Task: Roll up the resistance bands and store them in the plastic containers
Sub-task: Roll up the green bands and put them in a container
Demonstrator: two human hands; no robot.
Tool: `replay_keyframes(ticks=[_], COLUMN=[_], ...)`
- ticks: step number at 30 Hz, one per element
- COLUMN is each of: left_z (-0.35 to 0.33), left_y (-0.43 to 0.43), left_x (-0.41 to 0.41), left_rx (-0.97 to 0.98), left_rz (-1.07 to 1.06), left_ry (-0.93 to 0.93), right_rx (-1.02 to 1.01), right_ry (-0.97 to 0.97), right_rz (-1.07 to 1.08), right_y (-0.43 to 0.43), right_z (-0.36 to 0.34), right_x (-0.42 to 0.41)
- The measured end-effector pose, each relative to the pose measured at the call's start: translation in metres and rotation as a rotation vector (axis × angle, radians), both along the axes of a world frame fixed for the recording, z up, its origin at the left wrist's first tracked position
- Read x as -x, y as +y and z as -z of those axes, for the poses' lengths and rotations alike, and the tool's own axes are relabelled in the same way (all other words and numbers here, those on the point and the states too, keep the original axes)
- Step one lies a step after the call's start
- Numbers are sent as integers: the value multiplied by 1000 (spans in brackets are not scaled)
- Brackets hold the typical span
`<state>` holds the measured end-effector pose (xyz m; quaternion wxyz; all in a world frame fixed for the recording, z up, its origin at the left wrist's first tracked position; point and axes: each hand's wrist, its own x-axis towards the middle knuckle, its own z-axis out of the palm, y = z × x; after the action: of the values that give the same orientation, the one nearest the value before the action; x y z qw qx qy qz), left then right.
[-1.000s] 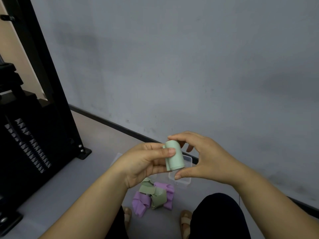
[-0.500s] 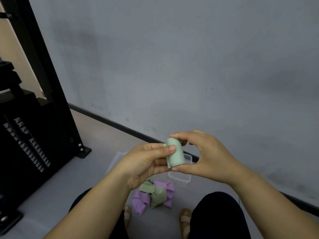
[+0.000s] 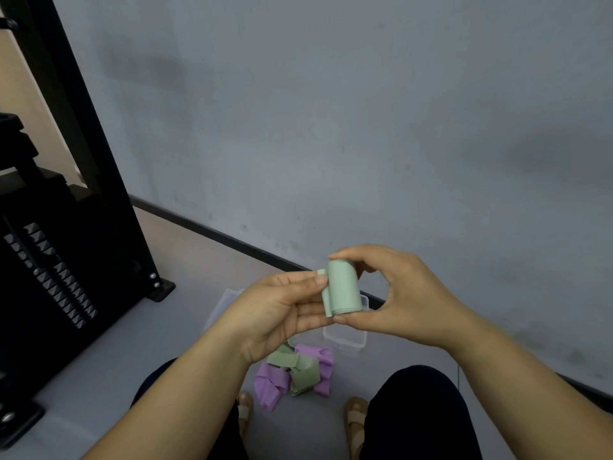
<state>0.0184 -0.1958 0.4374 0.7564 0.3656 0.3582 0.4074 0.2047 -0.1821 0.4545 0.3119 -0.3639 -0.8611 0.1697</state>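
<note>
The floor [image 3: 109, 376] is smooth and grey, bounded at its far edge by a black skirting strip [image 3: 215, 234]. One clear plastic container [image 3: 345, 340] stands near that edge. A second clear container [image 3: 225, 300] stands to its left and is partly hidden. A loose pile of purple and green bands [image 3: 295, 373] lies just in front of both. The foot of a black machine frame [image 3: 162, 290] rests on the left side. Two sandalled feet [image 3: 356, 423] stand at the near edge.

Dim, flat, slightly soft light; wide-angle bending at edges.
</note>
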Motion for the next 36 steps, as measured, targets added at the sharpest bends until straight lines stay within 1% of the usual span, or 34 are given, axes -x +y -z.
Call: replay_keyframes(ticks=[2,7,10,13,17,24,27,32,36], left_z=[0,-2,-3,-2,-2,0,0,2,7], left_y=[0,2,2,1,-1,-2,-3,-3,-4], left_x=[-2,-1,0,0,-1,-5,-5,-7,-9], left_rx=[-7,-48,-69,-91,-119,-112,-110,-98,-85], left_rz=[-17,-36,-9,-16,-20,-40,-47,-52,-68], left_ry=[49,152,185,219,210,199,204,202,222], right_rx=[13,-99,-29,-41,-53,-33,-69,-126,-248], right_ry=[-4,-52,-44,-59,-93,-244,-242,-175,-248], right_rz=[11,-4,-21,-28,19,29,59,95,144], right_y=[0,1,2,3,1,1,1,0,1], right_z=[3,6,5,5,6,8,8,14,22], right_x=[-1,-2,-4,-6,-6,-2,1,4,7])
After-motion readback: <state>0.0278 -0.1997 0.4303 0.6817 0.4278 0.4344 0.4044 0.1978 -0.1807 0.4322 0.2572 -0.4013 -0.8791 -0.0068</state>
